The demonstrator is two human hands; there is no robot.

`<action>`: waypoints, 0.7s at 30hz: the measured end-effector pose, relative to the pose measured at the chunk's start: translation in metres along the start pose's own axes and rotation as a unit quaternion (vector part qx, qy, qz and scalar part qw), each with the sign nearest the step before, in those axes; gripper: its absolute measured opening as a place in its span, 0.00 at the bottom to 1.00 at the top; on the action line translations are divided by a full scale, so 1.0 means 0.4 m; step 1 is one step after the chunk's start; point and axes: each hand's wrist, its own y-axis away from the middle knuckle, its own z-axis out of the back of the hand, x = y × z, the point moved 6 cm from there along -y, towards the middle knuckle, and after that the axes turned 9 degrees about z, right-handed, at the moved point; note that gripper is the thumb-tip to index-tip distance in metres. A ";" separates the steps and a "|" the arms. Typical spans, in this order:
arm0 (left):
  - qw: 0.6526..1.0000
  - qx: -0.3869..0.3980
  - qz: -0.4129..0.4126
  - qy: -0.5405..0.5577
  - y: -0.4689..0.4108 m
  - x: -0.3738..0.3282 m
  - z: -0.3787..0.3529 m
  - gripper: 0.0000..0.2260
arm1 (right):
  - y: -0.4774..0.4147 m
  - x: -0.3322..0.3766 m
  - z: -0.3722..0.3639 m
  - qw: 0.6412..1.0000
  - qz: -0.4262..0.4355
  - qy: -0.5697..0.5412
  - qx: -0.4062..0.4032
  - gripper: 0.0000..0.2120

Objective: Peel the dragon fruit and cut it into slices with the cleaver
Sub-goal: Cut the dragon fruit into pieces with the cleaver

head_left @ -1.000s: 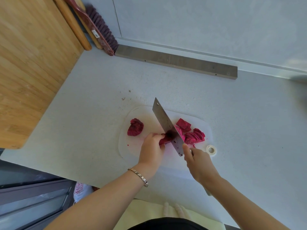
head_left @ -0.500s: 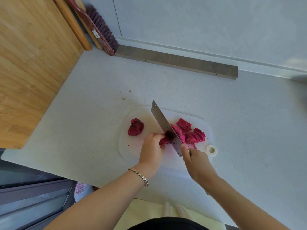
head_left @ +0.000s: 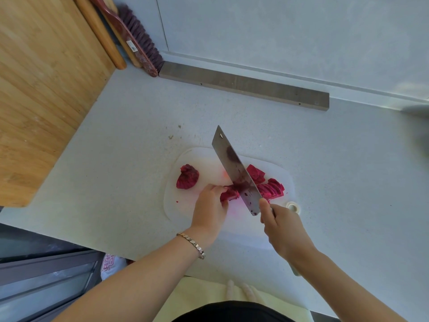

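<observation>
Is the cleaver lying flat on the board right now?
No, the right hand holds the cleaver on edge over the fruit.

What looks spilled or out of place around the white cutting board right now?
Pink juice stains the white plastic cutting board near the left hand, and dark crumbs lie on the grey counter behind it. Otherwise nothing stands out.

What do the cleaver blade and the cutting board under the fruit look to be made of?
Cleaver: the blade looks like steel, grey with a dull sheen, smeared with dark juice, and has a small hole near its far corner. Cutting board: probably plastic, white, slightly translucent and smooth, with rounded corners and pink stains by the fruit.
</observation>
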 end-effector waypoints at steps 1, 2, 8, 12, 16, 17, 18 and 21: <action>1.000 0.001 0.001 -0.001 -0.001 0.000 -0.001 0.14 | -0.002 -0.001 -0.002 1.000 0.000 0.002 0.002 0.22; 1.000 0.002 0.001 0.000 0.000 -0.001 -0.001 0.14 | -0.002 -0.001 -0.003 1.000 0.000 0.004 0.006 0.22; 1.000 0.006 -0.005 0.012 0.002 -0.006 0.000 0.14 | -0.011 -0.008 -0.021 1.000 0.003 0.025 0.012 0.23; 1.000 0.005 -0.004 0.020 0.004 -0.007 0.001 0.13 | -0.031 -0.021 -0.045 0.999 -0.002 0.051 0.015 0.24; 1.000 0.004 -0.007 0.017 0.005 -0.008 0.001 0.14 | -0.048 -0.034 -0.059 0.998 -0.008 0.058 0.016 0.24; 1.000 0.003 -0.007 0.019 0.005 -0.007 0.002 0.13 | -0.049 -0.035 -0.058 0.998 -0.009 0.056 0.015 0.24; 1.000 0.003 -0.005 0.020 0.004 -0.006 0.002 0.13 | -0.047 -0.035 -0.054 0.999 -0.011 0.051 0.013 0.24; 1.000 0.003 0.000 0.014 0.001 -0.001 0.002 0.13 | -0.031 -0.034 -0.040 1.000 -0.018 0.010 0.007 0.23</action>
